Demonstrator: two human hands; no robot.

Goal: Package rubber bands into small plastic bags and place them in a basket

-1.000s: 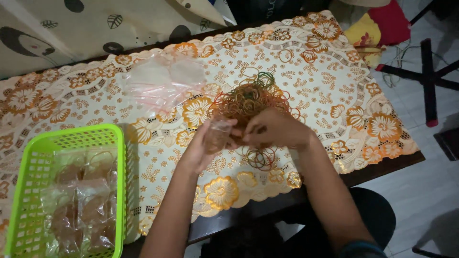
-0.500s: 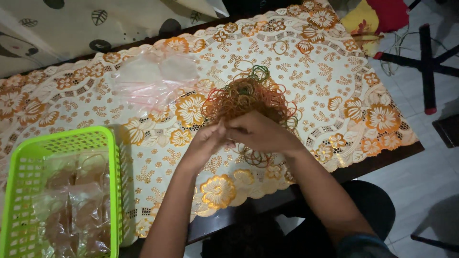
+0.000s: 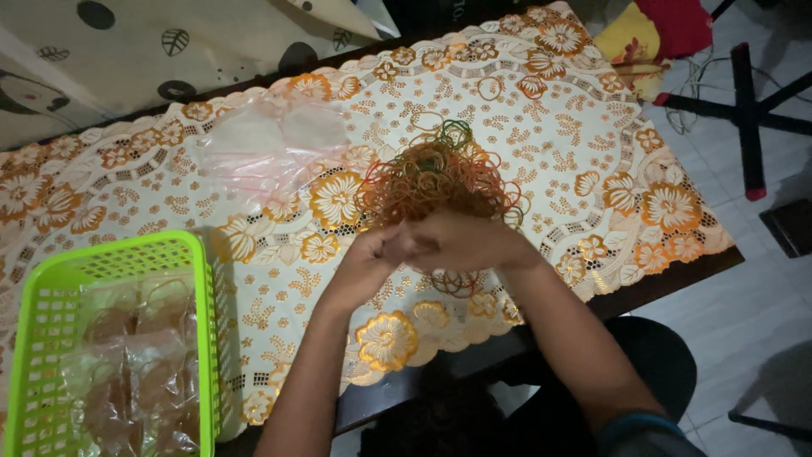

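Seen from the head camera, a dark desk (image 3: 677, 275) carries a cream lace cloth with orange flowers (image 3: 592, 161). At its middle lies a tangled heap of orange, red and green rubber bands (image 3: 440, 173). Just below it the left hand (image 3: 368, 258) and right hand (image 3: 461, 241) meet, fingers curled together; what they pinch cannot be told. Crumpled clear plastic bags (image 3: 271, 148) lie left of the heap, and a lime-green plastic basket (image 3: 51, 296) holding filled clear packets (image 3: 139, 372) stands at the left edge.
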